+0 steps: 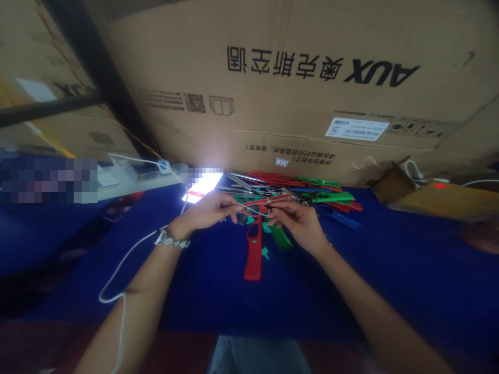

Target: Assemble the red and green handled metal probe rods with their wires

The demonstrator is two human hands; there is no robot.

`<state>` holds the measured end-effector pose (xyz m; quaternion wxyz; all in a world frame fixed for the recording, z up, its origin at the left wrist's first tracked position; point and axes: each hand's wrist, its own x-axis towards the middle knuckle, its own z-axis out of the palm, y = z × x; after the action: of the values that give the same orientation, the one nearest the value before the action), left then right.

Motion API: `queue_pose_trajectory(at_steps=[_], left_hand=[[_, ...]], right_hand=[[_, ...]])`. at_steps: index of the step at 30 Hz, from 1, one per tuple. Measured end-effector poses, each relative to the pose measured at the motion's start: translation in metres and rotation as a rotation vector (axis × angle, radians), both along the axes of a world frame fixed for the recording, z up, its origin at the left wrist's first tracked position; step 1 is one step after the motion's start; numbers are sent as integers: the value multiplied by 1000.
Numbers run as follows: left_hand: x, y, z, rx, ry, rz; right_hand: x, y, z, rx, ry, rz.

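Note:
My left hand, with a silver bracelet at the wrist, is closed in a pinch on the left end of a thin pale wire. My right hand pinches the same wire from the right, its fingers close by a narrow red plastic piece. Whether that piece is held too, I cannot tell. Just below the hands lies a red lighter casing with a finger loop. Beside it a green casing is partly hidden by my right hand. Small teal parts are scattered around.
Behind the hands is a pile of red casings, green casings, a blue casing and metal rods. A lit screen stands left of them. A large cardboard box backs the blue table. A white cable crosses my left arm.

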<state>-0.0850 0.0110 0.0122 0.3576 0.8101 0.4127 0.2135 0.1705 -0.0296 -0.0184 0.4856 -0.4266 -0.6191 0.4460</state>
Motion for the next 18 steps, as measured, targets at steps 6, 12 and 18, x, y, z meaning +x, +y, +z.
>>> queue_pose_trajectory(at_steps=[6, 12, 18], left_hand=[[0, 1, -1, 7, 13, 0], [-1, 1, -2, 25, 28, 13], [0, 0, 0, 34, 25, 19]], right_hand=[[-2, -2, 4, -11, 17, -15], [-6, -1, 4, -59, 132, 13], [-10, -3, -1, -43, 158, 27]])
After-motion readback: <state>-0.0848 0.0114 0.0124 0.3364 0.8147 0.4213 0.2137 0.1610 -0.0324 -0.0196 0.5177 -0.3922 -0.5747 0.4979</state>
